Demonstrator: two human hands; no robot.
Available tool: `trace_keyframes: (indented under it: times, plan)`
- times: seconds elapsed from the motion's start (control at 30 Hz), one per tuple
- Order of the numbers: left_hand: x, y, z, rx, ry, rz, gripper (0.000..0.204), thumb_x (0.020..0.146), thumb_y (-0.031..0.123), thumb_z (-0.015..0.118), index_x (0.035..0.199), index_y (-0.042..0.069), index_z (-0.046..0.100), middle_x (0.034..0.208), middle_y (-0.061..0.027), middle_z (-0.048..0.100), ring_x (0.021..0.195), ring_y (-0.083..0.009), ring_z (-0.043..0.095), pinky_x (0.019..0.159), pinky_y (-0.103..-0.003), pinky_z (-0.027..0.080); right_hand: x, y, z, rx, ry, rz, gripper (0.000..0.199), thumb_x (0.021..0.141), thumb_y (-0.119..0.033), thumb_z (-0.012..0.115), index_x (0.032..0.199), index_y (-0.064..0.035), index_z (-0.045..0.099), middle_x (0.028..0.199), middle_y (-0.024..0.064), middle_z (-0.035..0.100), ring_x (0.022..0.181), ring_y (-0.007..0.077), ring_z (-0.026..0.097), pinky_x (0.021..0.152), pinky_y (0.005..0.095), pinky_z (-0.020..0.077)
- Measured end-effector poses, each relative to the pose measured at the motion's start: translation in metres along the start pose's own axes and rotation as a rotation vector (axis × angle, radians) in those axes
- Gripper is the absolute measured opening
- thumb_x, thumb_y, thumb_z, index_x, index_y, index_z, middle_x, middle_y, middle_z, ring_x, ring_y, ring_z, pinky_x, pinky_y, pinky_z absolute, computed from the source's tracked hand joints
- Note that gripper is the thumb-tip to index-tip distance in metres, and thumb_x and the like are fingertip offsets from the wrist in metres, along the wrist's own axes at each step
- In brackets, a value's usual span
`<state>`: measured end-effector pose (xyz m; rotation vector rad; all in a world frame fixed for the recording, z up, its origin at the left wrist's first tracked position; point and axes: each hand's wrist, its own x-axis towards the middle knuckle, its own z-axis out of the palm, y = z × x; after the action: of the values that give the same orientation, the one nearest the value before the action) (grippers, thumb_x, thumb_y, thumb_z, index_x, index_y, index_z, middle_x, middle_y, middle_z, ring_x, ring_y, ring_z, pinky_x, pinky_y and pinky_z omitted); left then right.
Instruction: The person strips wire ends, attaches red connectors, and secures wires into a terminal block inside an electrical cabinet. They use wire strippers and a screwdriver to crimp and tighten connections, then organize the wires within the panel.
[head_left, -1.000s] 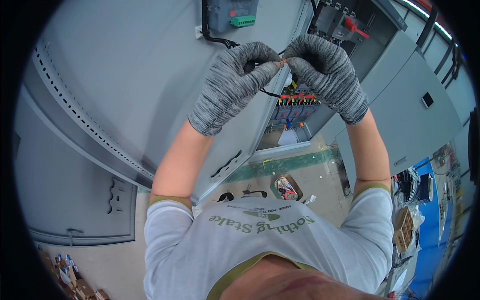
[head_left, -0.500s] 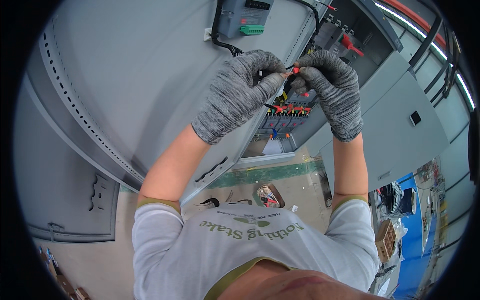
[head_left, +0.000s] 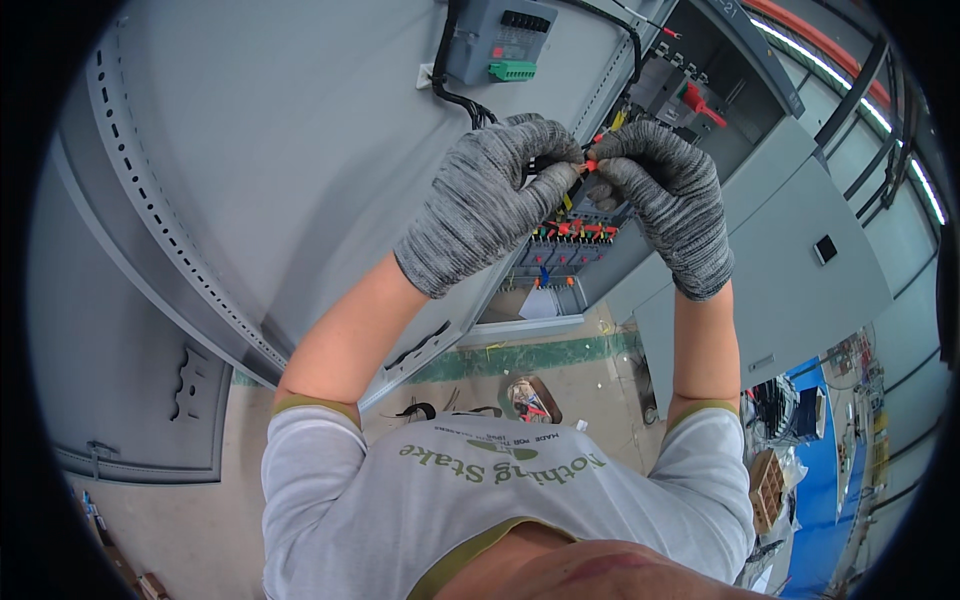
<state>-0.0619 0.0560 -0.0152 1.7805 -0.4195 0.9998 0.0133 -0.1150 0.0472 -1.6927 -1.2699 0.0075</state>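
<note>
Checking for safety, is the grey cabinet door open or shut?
Open: the cabinet door is swung outward, exposing the wired terminals behind both gloved hands.

Knitted grey cloth gloves; smooth matt painted metal cabinet door.

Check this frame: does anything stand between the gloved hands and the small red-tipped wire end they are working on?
Nothing visible does. The left hand and right hand already meet on the red-tipped wire end, pinching it between gloved fingertips in front of the open cabinet. Black cables run beside the hands, not between them.

Grey cabinet door — mounted grey module
</note>
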Motion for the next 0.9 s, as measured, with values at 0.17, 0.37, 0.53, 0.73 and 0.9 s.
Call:
trace_keyframes:
  times: [0.17,0.37,0.53,0.73,0.9]
  plan:
    - [-0.001,0.0,-0.002,0.054,0.011,0.03,0.012,0.083,0.011,0.064,0.092,0.003,0.066,0.076,-0.003,0.061,0.065,-0.0084,0.051,0.061,-0.024,0.044,-0.001,-0.001,0.002,-0.128,0.013,-0.085,0.012,0.088,-0.007,0.061,0.095,0.0014,0.064,0.078,0.0068,0.065,0.068,0.0113,0.065,0.065,0.0236,0.0553]
    - [-0.001,-0.001,-0.001,0.052,0.019,0.044,0.012,0.083,0.012,0.064,0.092,0.003,0.066,0.076,-0.0035,0.061,0.066,-0.009,0.051,0.061,-0.025,0.044,0.003,-0.004,-0.002,-0.4,-0.025,-0.238,0.013,0.087,-0.013,0.062,0.092,-0.0004,0.063,0.076,0.0086,0.063,0.065,0.0153,0.065,0.06,0.0263,0.0522]
    - [0.0,-0.002,-0.002,0.073,0.016,0.046,0.012,0.083,0.012,0.064,0.091,0.003,0.066,0.075,-0.0034,0.06,0.065,-0.0096,0.051,0.061,-0.025,0.044,0.008,-0.004,-0.004,-0.603,-0.045,-0.361,0.015,0.088,-0.017,0.06,0.091,-0.0027,0.062,0.075,0.0117,0.061,0.067,0.0251,0.063,0.062,0.0332,0.0495]
    - [0.0,-0.004,0.0,0.165,0.036,0.098,0.01,0.084,0.011,0.063,0.089,0.002,0.065,0.073,-0.0044,0.06,0.063,-0.0109,0.052,0.06,-0.026,0.044,0.009,-0.007,-0.001,-0.712,-0.069,-0.329,0.017,0.089,-0.02,0.058,0.091,-0.0032,0.06,0.073,0.0135,0.06,0.068,0.029,0.062,0.063,0.0354,0.0489]
    - [0.0,-0.004,-0.001,0.166,0.06,0.145,0.01,0.084,0.01,0.063,0.088,0.001,0.064,0.072,-0.0077,0.061,0.063,-0.0152,0.054,0.061,-0.028,0.046,0.01,-0.012,0.0,-0.698,-0.117,-0.268,0.018,0.089,-0.02,0.059,0.092,-0.0024,0.061,0.071,0.0151,0.06,0.068,0.0305,0.062,0.064,0.0364,0.0494]
